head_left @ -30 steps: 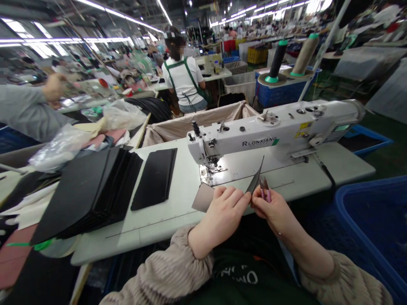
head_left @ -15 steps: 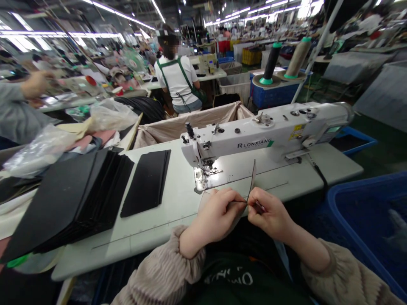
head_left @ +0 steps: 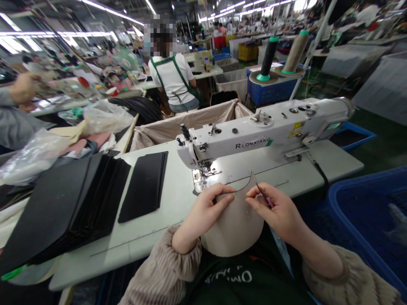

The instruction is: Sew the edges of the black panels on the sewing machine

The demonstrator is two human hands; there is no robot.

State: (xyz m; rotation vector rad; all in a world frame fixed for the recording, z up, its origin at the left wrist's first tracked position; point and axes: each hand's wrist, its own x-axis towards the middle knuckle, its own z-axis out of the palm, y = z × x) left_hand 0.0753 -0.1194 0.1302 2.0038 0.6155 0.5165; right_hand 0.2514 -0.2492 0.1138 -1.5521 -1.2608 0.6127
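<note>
A beige, curved-edged panel (head_left: 233, 228) hangs bent over the near table edge, its pale face toward me. My left hand (head_left: 210, 207) pinches its upper edge between thumb and fingers. My right hand (head_left: 270, 203) is closed around small thread snips (head_left: 266, 195) with dark pointed blades and a purplish handle. Its thumb and forefinger also meet at the panel's edge; whether they grip a thread there is too small to tell. Just beyond both hands stands a white sewing machine (head_left: 241, 142), its needle area (head_left: 206, 171) to the left.
Left on the table (head_left: 143, 235) lie a thin stack of black panels (head_left: 143, 186) and a thick black stack (head_left: 60, 207). A blue bin (head_left: 352, 220) stands at right. Behind the machine are a cloth-lined bin (head_left: 152, 133), thread cones (head_left: 269, 59) and a seated co-worker (head_left: 173, 82).
The panel has turned from nearly edge-on to showing its broad pale face. My hands have moved slightly apart, and the snips' blades now point up in my right hand.
</note>
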